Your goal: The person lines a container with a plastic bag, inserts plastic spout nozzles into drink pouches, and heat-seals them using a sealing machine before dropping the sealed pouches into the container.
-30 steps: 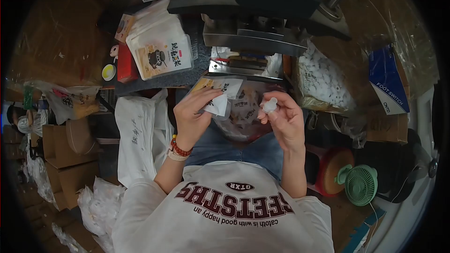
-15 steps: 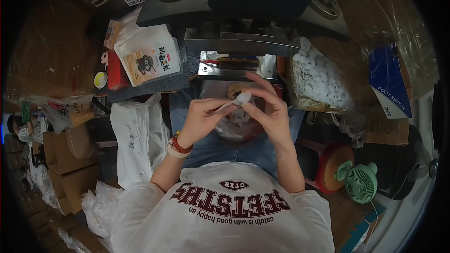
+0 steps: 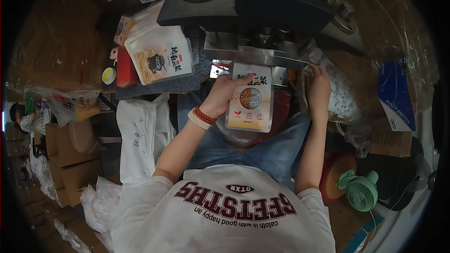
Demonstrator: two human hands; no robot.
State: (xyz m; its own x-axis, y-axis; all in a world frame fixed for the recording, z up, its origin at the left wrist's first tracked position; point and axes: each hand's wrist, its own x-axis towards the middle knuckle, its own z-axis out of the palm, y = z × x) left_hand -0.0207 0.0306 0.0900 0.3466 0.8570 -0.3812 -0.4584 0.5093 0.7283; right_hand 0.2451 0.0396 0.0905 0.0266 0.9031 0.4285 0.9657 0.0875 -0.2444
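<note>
My left hand (image 3: 225,94) is closed on a flat white-and-yellow printed pouch (image 3: 250,122), thumb lying across its upper front. The pouch, with a round window in its middle, hangs in front of the press, above my lap. My right hand (image 3: 318,86) is at the left side of a box of small white plastic pieces (image 3: 344,94). Its fingers are bent and slightly apart, and nothing shows in them. Beneath the held pouch, a reddish round container (image 3: 280,112) with clear plastic around it is partly covered.
A metal press (image 3: 262,52) spans the area ahead. A stack of printed pouches (image 3: 161,61) lies on a grey cloth (image 3: 199,68) to the left. On the right are a blue foot-switch box (image 3: 396,91) and a green fan (image 3: 361,192).
My hands, earlier together around a small white piece, have parted. The left now holds a pouch up by the press; the right has moved to the box of white pieces. The view has shifted slightly.
</note>
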